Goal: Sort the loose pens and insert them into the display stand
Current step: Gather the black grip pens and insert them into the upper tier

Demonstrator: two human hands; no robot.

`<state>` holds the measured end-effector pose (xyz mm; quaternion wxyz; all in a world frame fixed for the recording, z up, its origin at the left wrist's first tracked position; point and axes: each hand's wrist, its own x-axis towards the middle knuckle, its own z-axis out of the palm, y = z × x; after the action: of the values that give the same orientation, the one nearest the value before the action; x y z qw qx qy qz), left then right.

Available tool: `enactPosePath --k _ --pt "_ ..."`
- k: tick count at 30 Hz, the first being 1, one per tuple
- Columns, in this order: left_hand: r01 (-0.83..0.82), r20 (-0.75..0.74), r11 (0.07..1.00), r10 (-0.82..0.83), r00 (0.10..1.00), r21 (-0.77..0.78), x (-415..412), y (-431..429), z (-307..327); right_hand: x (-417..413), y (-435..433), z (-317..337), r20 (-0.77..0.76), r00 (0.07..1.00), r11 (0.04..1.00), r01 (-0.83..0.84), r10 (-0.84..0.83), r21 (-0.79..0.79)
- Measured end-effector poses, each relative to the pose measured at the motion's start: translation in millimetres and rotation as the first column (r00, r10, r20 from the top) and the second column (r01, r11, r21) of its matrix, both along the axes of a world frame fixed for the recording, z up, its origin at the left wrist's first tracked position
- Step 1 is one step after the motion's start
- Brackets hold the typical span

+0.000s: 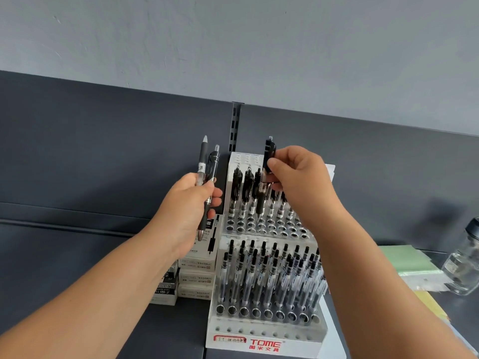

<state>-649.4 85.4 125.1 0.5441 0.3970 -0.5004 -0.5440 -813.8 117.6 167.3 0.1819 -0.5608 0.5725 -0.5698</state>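
A white tiered display stand (264,342) marked TOME stands on the dark shelf, with several black pens in its upper and lower rows and open holes in front of each row. My left hand (186,203) grips two loose pens (207,172) upright, left of the stand. My right hand (298,174) pinches one black pen (267,177) by its clip end. It hangs upright over the upper tier, tip just above an open hole.
Stacked pen boxes (197,275) sit against the stand's left side, under my left wrist. To the right lie green and yellow paper pads (407,263) and a glass jar (464,263). A dark back panel with a slotted upright (235,125) rises behind.
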Motion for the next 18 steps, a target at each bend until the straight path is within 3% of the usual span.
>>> enactPosePath --k 5,14,18 --pt "0.084 0.021 0.996 -0.085 0.996 0.024 2 4 -3 5 -6 -11 -0.014 0.997 0.996 0.074 -0.075 -0.048" --pt "0.119 0.057 0.992 -0.121 0.991 0.033 3 8 -6 8 -8 -46 -0.236 0.962 0.982 0.162 -0.136 0.097" --pt "0.105 0.034 0.993 -0.107 0.994 0.052 3 9 -8 7 -8 -50 -0.26 0.954 0.976 0.187 -0.152 0.114"
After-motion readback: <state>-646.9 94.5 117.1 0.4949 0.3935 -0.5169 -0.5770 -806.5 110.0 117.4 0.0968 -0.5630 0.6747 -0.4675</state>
